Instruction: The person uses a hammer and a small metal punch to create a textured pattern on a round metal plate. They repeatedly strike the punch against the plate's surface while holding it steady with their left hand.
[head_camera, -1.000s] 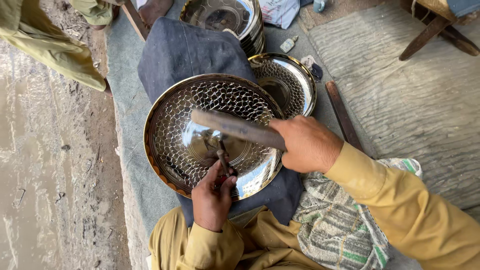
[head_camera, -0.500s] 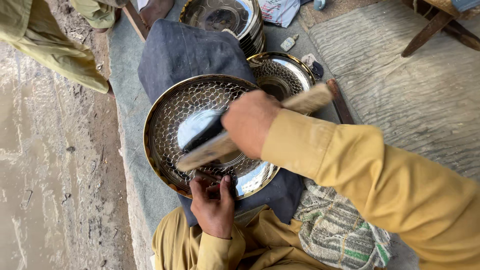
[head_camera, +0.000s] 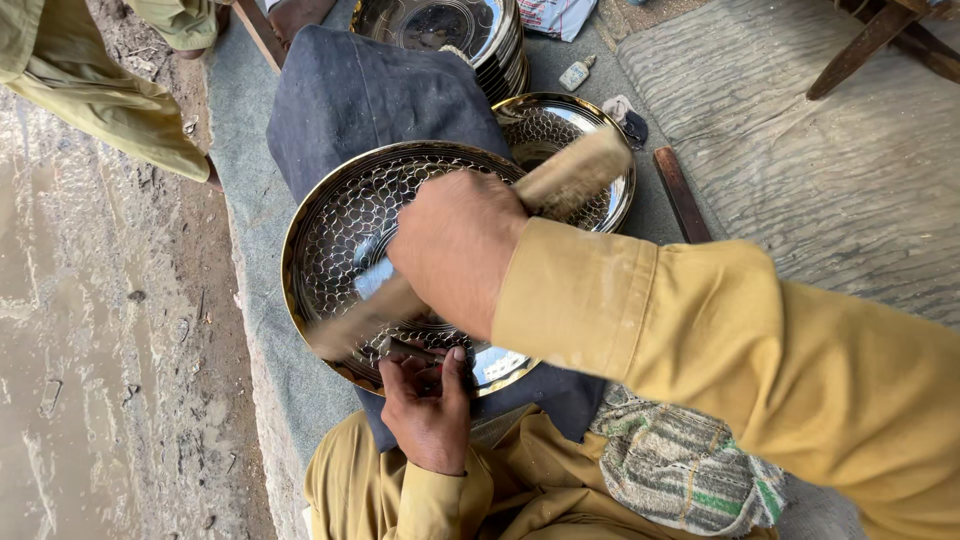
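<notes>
At frame center, my right hand (head_camera: 455, 250) has a closed grip around a blurred wooden stick (head_camera: 570, 180). My left hand (head_camera: 428, 405) presses a small tool, grip narrow, onto the patterned metal plate (head_camera: 340, 230) on dark cloth (head_camera: 370, 90).

The large metal dish (head_camera: 340, 240) lies on a folded cloth pad (head_camera: 370, 95) over the person's lap. Behind it to the right, touching its rim, sits a smaller dish (head_camera: 600, 195), and farther back a stack of dishes (head_camera: 440, 25). Right of the smaller dish a flat bar (head_camera: 682, 195) lies on the floor mat (head_camera: 830, 170). A striped cloth (head_camera: 680, 470) lies at the near right.
</notes>
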